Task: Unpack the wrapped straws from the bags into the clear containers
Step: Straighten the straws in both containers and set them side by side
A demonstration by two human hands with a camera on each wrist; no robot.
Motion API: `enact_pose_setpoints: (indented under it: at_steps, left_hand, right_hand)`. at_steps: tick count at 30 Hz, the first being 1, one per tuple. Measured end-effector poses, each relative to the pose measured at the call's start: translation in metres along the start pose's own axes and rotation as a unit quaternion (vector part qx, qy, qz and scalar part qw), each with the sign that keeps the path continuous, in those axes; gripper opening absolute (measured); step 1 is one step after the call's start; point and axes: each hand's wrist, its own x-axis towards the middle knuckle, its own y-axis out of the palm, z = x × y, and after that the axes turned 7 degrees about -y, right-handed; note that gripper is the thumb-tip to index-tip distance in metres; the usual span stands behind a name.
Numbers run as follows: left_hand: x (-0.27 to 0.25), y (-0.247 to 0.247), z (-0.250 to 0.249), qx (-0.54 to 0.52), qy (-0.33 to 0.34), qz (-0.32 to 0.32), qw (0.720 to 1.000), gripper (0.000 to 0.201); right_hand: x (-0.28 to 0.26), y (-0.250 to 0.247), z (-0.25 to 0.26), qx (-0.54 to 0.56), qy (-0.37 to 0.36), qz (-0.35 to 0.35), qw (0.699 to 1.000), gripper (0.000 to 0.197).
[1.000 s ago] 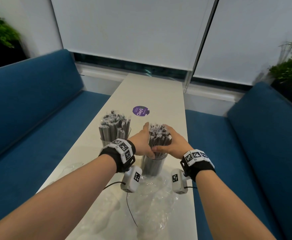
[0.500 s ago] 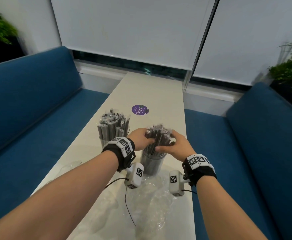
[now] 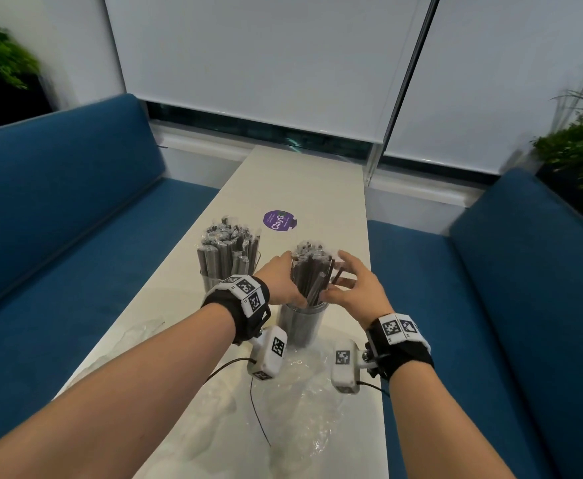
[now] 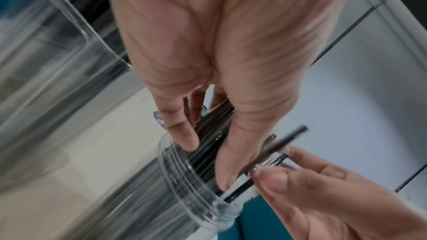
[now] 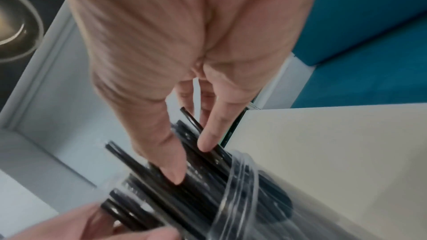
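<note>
L hand (image 3: 282,284) is cupped against the left side of the straw bundle (image 3: 312,271) standing in the near clear container (image 3: 302,323); in the left wrist view its fingers (image 4: 182,130) and thumb curl loosely round the dark straws just above the container rim (image 4: 175,154), thumb tip down at the mouth, so it holds the bundle w/ a loose wrap, not a tight fist. R hand (image 3: 352,288) is on the right side of the same bundle, fingers spread fairly wide; the right wrist view shows its thumb (image 5: 171,167) and one fingertip resting on the straws (image 5: 208,180), other fingers apart behind them. A few straws lean out to the right, between the two hands. Whether the R hand actually pinches one of those strays or just touches it, can't tell; left wrist view is blurred there. Near container stands upright on the white tabletop (image 3: 317,188), straws sticking well above its rim. Second clear container (image 3: 214,281), also packed w/ wrapped straws (image 3: 227,247), stands just beside it, to the left and a bit farther back. Crumpled clear bags (image 3: 297,392) lie on the tabletop near the person, under the wrists. Purple round sticker (image 3: 279,220) sits farther back on the tabletop, behind both containers.
</note>
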Motion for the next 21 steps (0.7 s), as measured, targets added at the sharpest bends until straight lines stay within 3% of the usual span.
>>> enact_pose_setpoints:
  at_steps: [2,3,5,8,10,12,14,16,21]
  left_hand:
    - [-0.001,-0.001,0.001,-0.009,0.019,0.007,1.000,0.117]
    - [-0.003,-0.002,0.000,-0.016,0.027,0.015,0.999,0.112]
    - [-0.007,-0.005,-0.005,-0.013,0.043,0.020,0.999,0.080]
    - [-0.010,-0.009,-0.012,-0.014,0.068,0.011,0.998,0.040]
    - [-0.010,-0.012,-0.015,-0.027,0.063,0.016,0.998,0.032]
    - [-0.008,-0.015,-0.014,-0.049,0.044,0.014,0.998,0.030]
    - [-0.006,-0.015,-0.011,-0.063,0.019,0.009,0.998,0.038]
    - [-0.004,-0.014,-0.006,-0.052,-0.004,0.003,0.999,0.059]
    - [-0.007,-0.004,0.001,-0.021,-0.010,-0.024,0.999,0.096]
  right_hand:
    - [-0.003,-0.004,-0.003,-0.026,0.000,0.039,0.999,0.105]
    - [-0.004,-0.004,-0.003,-0.073,-0.004,0.077,0.994,0.107]
    - [-0.002,-0.002,0.001,-0.146,-0.023,0.143,0.979,0.104]
    - [0.003,0.006,0.006,-0.137,-0.052,0.121,0.982,0.075]
    - [0.010,0.005,0.009,-0.154,-0.062,0.080,0.983,0.047]
    - [0.012,0.001,0.014,-0.169,-0.057,0.081,0.981,0.029]
    - [0.012,-0.001,0.015,-0.175,-0.037,0.086,0.980,0.026]
    - [0.010,0.001,0.013,-0.185,-0.014,0.078,0.980,0.029]
    - [0.002,0.005,0.002,-0.122,0.000,0.029,0.992,0.065]
